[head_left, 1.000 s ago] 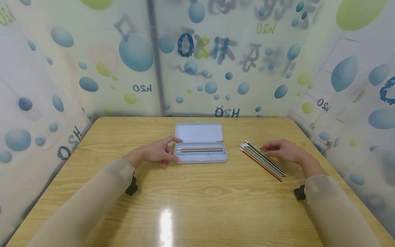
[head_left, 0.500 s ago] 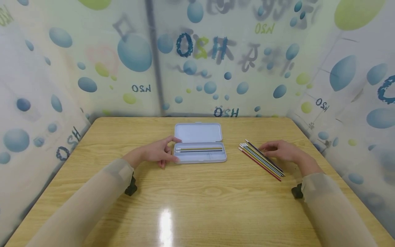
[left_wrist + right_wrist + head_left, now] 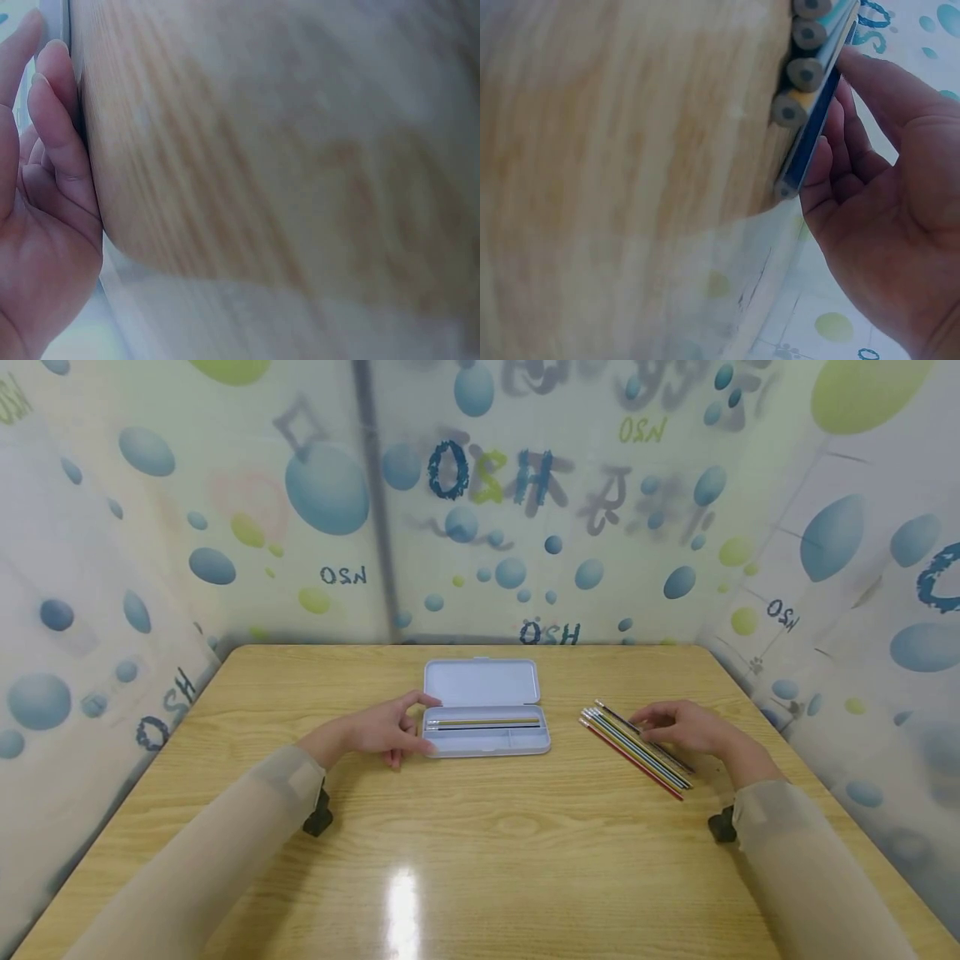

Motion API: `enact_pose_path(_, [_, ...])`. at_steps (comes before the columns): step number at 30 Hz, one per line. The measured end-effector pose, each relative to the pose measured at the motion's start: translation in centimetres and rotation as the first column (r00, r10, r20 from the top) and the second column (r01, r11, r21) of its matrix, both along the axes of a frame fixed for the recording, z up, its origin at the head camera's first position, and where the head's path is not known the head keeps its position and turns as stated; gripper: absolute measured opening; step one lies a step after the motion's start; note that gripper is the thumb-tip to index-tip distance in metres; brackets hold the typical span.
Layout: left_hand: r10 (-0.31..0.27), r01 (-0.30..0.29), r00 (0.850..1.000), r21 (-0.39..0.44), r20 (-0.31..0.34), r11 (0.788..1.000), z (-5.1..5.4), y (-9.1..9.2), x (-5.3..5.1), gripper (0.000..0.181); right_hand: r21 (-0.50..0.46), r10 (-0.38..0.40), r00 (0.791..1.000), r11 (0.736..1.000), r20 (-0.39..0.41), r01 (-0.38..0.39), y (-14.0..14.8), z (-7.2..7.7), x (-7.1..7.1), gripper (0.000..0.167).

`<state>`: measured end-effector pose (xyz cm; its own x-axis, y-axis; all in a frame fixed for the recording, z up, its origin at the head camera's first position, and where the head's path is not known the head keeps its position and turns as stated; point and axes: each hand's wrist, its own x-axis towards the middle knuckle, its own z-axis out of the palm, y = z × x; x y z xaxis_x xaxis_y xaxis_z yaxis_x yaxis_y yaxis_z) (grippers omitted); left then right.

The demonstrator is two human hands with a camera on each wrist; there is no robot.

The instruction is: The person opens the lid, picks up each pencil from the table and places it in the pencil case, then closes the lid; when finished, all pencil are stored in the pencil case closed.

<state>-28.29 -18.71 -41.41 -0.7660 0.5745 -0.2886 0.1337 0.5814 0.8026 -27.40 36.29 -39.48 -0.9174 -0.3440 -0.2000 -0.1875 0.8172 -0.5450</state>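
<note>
Dark pencil (image 3: 808, 146) (outermost) at right fingertips (image 3: 855, 66)

A small booth-like enclosure; whether it belongs to a home, office or lab cannot be told. Translucent curtains (image 3: 480, 602) printed with blue and green bubbles and reversed "H2O" lettering wall in three sides of a wood-grain table (image 3: 510, 860).

Pencil case (image 3: 482, 685) lies open — loose pencils (image 3: 637, 750) slant nearby.
</note>
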Motion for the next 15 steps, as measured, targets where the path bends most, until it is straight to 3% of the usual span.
enact_pose_path(15, [-0.002, 0.002, 1.0, -0.002, -0.001, 1.0, -0.02, -0.05, -0.06, 0.09, 0.014, -0.04, 0.997, 0.999, -0.066, 0.041, 0.19, -0.13, 0.0, 0.032])
